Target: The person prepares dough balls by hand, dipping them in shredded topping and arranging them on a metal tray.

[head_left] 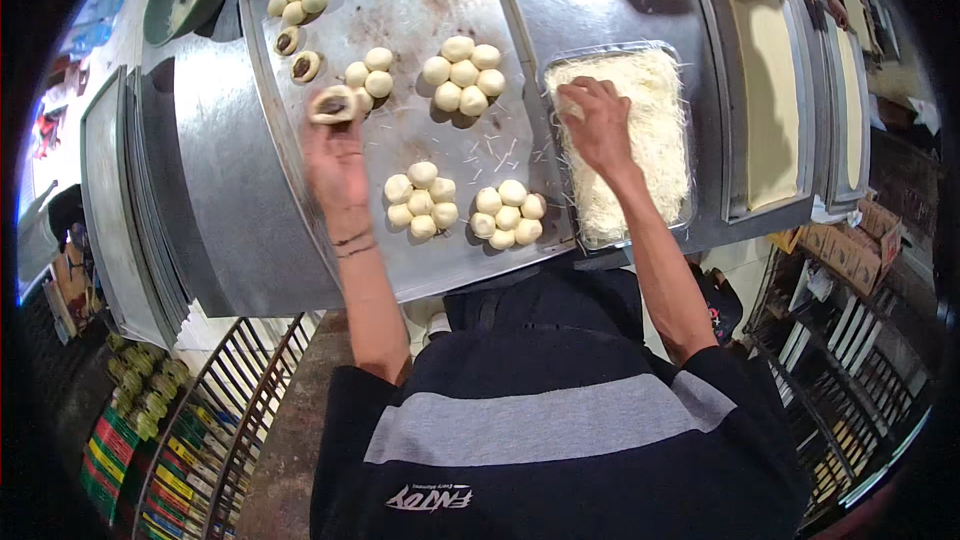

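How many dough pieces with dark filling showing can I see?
3: one dough piece held in the left hand; an upper piece and a lower piece near the left edge of the metal tray. Others may be hidden behind the hand.

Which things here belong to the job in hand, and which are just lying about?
In the job:
filled dough piece in left hand
pale shreds under right hand, in clear container
dough balls
metal tray

Apparently lying about:
cardboard boxes
stacked trays, left
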Available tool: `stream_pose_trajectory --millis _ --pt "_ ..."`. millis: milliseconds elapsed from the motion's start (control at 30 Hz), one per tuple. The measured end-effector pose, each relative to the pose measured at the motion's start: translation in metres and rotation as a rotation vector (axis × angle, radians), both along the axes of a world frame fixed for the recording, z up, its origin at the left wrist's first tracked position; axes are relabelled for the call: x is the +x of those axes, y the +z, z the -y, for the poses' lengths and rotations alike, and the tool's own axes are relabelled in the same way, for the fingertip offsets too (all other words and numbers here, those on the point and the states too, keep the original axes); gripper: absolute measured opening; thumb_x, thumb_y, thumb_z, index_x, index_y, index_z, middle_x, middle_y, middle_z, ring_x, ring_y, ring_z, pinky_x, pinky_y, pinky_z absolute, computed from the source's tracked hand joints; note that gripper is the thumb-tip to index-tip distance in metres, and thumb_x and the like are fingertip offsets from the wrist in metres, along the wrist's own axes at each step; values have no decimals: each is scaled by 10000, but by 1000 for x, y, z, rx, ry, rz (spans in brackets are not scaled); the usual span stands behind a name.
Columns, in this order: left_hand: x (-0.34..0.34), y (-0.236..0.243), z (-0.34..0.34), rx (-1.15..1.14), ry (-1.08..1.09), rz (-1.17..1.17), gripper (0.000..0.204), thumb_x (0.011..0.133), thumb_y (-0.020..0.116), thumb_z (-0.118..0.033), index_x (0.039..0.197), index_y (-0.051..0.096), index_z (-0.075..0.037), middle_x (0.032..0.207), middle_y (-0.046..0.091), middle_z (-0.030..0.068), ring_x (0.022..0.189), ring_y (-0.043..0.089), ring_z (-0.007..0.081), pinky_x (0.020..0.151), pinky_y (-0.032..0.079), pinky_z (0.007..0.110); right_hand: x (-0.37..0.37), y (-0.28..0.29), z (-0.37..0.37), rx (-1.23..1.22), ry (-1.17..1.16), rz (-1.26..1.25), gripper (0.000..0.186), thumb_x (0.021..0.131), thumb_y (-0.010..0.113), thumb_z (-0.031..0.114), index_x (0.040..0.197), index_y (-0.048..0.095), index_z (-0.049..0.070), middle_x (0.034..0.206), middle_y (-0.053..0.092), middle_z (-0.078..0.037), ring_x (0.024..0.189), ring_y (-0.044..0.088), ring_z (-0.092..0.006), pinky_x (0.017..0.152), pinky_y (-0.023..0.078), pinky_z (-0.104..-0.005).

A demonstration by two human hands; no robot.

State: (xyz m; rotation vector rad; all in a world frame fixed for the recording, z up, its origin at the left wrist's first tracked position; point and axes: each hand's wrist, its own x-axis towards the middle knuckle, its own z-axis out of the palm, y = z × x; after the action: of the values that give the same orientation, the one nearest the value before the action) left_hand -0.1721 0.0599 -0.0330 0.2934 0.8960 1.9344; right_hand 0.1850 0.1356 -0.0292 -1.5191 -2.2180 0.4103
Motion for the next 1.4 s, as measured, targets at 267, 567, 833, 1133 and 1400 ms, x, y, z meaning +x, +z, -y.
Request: stream_pose_trajectory --millis 267,567,833,1133,1400 --pt "121 11 -21 15 -358 468 484 1036 424 -197 1452 448 50 1445 529 244 1393 501 351 1207 417 526 -11 4 -3 -108 -235 -541 127 860 757 101 973 798 59 894 751 -79 906 654 -217 832 489 -378" --pt "157 4 -17 -134 -599 269 469 1093 452 -294 1402 469 58 1346 623 204 1248 623 295 1119 487 403 -8 53 20 -542 -80 -822 152 937 718 19 1077 728 -38 904 735 -64 807 686 -109 709 563 -270" --pt "161 2 -18 -148 -651 161 413 1075 559 -175 1391 517 87 1174 672 106 1082 667 166 996 545 327 -55 29 47 194 -25 -428 439 855 564 -129 1267 652 -6 1078 682 -184 954 692 -353 841 554 -395" --pt "147 11 -21 -287 -562 -96 378 977 696 -43 1313 605 103 1090 736 139 878 743 174 764 628 280 -45 39 46 -118 40 -552 734 821 722 15 1514 489 79 1378 574 -146 1155 668 -305 1063 489 -411" --pt "146 40 -16 -281 -724 -98 320 1018 645 -80 1304 636 63 1122 739 117 932 737 170 841 621 293 -46 27 33 -420 -61 -969 230 878 799 29 1102 767 -12 1058 671 -60 951 621 -90 772 511 -254"
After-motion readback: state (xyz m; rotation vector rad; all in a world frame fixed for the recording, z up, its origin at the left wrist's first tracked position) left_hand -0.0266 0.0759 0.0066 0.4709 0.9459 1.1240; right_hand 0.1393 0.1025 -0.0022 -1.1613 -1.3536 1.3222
